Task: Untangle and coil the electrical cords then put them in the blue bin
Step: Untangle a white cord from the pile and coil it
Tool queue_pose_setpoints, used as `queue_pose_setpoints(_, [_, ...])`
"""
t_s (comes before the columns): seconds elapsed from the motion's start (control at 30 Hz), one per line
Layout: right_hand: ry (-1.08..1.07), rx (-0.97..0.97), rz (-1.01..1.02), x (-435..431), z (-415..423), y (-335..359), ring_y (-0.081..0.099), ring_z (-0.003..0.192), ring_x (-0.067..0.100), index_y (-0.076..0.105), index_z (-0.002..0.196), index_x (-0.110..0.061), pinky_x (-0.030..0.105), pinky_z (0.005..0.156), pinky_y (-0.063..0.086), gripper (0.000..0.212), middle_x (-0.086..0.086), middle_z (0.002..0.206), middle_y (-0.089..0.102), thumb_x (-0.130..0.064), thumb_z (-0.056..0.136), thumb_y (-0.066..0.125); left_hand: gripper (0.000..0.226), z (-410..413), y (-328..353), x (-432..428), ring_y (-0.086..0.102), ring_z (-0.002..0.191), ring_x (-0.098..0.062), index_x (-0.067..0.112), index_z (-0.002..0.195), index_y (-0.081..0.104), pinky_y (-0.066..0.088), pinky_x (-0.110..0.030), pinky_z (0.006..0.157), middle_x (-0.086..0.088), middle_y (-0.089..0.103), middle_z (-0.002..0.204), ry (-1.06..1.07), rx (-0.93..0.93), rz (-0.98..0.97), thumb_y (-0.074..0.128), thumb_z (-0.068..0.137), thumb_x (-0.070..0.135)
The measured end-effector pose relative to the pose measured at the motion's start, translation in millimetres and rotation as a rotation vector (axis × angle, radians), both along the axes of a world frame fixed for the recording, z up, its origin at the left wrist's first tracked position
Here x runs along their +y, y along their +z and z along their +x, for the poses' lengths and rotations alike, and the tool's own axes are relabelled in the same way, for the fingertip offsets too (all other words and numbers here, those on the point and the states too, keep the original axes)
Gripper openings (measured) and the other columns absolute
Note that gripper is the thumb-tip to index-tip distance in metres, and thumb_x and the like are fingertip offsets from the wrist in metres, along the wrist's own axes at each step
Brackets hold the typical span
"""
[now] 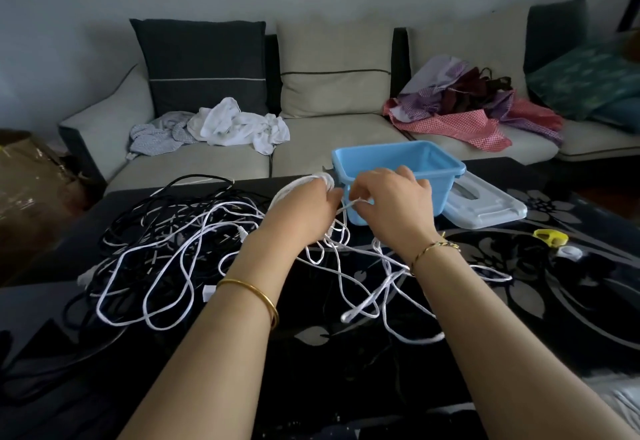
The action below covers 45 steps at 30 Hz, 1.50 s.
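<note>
A tangle of white cords (166,266) and black cords (145,218) lies spread over the dark table (519,301). My left hand (304,207) grips a small coil of white cord (304,183) wound around its fingers. Just to its right, my right hand (391,200) pinches a strand of the same white cord. Loose white loops hang from both hands down onto the table. The blue bin (398,159) stands directly behind my hands, open, and its inside looks bare.
A pale lid (485,204) lies right of the bin. A yellow object (550,236) and a small white one (569,252) sit at the table's right. Behind is a sofa (329,134) with clothes piled on it. A brown box (27,176) stands at left.
</note>
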State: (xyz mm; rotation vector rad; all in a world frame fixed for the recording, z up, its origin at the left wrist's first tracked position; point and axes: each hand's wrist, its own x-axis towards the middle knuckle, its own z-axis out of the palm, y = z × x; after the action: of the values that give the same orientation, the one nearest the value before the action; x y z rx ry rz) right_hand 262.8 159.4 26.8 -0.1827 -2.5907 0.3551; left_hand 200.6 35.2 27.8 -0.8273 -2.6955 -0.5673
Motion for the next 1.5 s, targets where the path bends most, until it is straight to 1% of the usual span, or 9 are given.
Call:
queue_pose_setpoints(0.17, [0.030,-0.065,-0.084,6.5,-6.2,-9.1,0.048,0.105,0.021,0.065,0.094,-0.030,0.036,0.082,0.031,0.013,-0.005,0.099,0.062,-0.035,0.089,0.054,0.041,17.1,9.1,-5.0,0.047,0.058,-0.021,0.019,0.073,0.049,0.041,-0.028,0.057,-0.001,0.047,0.062,-0.113,-0.529,0.083,0.043,0.093,0.055])
queue_pose_setpoints(0.33, [0.236,-0.100,-0.436,16.8,-10.8,-8.6,0.040,0.058,0.006,0.070,0.083,-0.020,0.019,0.054,0.029,0.009,-0.009,0.060,0.045,-0.029,0.081,0.069,0.040,11.9,8.1,-14.0,0.041,0.041,-0.015,0.006,0.084,0.056,0.033,-0.016,0.037,-0.004,0.047,0.060,-0.116,-0.468,-0.014,0.052,0.093,0.045])
queue_pose_setpoints(0.47, [0.385,-0.206,-0.924,23.3,-7.2,-9.5,0.050,0.058,-0.001,0.071,0.091,-0.009,0.010,0.055,0.035,0.012,-0.010,0.064,0.058,-0.016,0.082,0.068,0.038,12.0,6.4,-16.5,0.032,0.036,-0.010,0.007,0.085,0.053,0.037,-0.023,0.045,0.009,0.036,0.041,-0.198,-0.650,0.185,0.049,0.095,0.044])
queue_pose_setpoints(0.6, [0.457,-0.262,-1.238,33.6,-10.9,-24.2,0.022,0.054,0.008,0.070,0.083,-0.011,0.025,0.055,0.015,0.010,-0.011,0.053,0.036,-0.018,0.085,0.063,0.038,10.5,7.0,-17.7,0.031,0.037,-0.011,0.006,0.080,0.055,0.037,-0.025,0.044,0.006,0.034,0.043,-0.136,-0.589,0.287,0.045,0.099,0.038])
queue_pose_setpoints(0.87, [-0.206,-0.063,-1.039,65.5,-25.0,-69.4,0.048,0.064,0.019,0.069,0.067,-0.009,0.025,0.058,0.038,0.020,0.006,0.069,0.057,-0.018,0.084,0.065,0.035,2.6,17.4,-21.7,0.042,0.047,-0.014,0.014,0.074,0.054,0.047,-0.036,0.056,0.003,0.045,0.054,0.022,-0.255,0.628,0.044,0.099,0.037])
queue_pose_setpoints(1.07, [-0.638,-0.339,-0.592,82.8,-4.9,-93.0,0.058,0.103,0.032,0.065,0.107,-0.013,0.032,0.078,0.043,0.028,0.011,0.110,0.064,-0.025,0.087,0.051,0.039,0.5,48.8,-41.4,0.038,0.032,-0.003,0.016,0.068,0.051,0.043,-0.023,0.041,0.011,0.042,0.035,0.152,-0.145,1.141,0.041,0.100,0.036])
queue_pose_setpoints(1.17, [-0.673,-0.353,-0.432,83.0,-3.3,-83.2,0.046,0.120,0.032,0.060,0.119,-0.014,0.037,0.092,0.040,0.033,0.010,0.127,0.056,-0.024,0.090,0.048,0.040,4.5,55.3,-44.8,0.035,0.030,-0.004,0.014,0.069,0.050,0.043,-0.021,0.040,0.011,0.038,0.032,0.094,-0.240,1.088,0.040,0.101,0.035])
queue_pose_setpoints(1.33, [-0.415,-0.253,-0.319,66.1,-8.4,-46.9,0.049,0.112,0.033,0.060,0.091,-0.015,0.040,0.090,0.041,0.024,0.011,0.105,0.062,-0.025,0.094,0.039,0.039,19.5,39.0,-24.8,0.032,0.040,-0.012,0.008,0.076,0.053,0.041,-0.027,0.047,0.005,0.034,0.045,-0.101,-0.510,0.736,0.038,0.101,0.035])
queue_pose_setpoints(1.5, [0.364,-0.189,-1.234,23.2,-0.5,-2.3,0.067,0.096,0.020,0.065,0.104,-0.011,0.037,0.089,0.050,0.045,0.009,0.095,0.072,-0.045,0.098,0.036,0.041,20.7,34.1,-15.0,0.029,0.039,-0.012,0.009,0.073,0.053,0.039,-0.025,0.047,0.005,0.031,0.044,-0.136,-0.607,0.709,0.040,0.101,0.035])
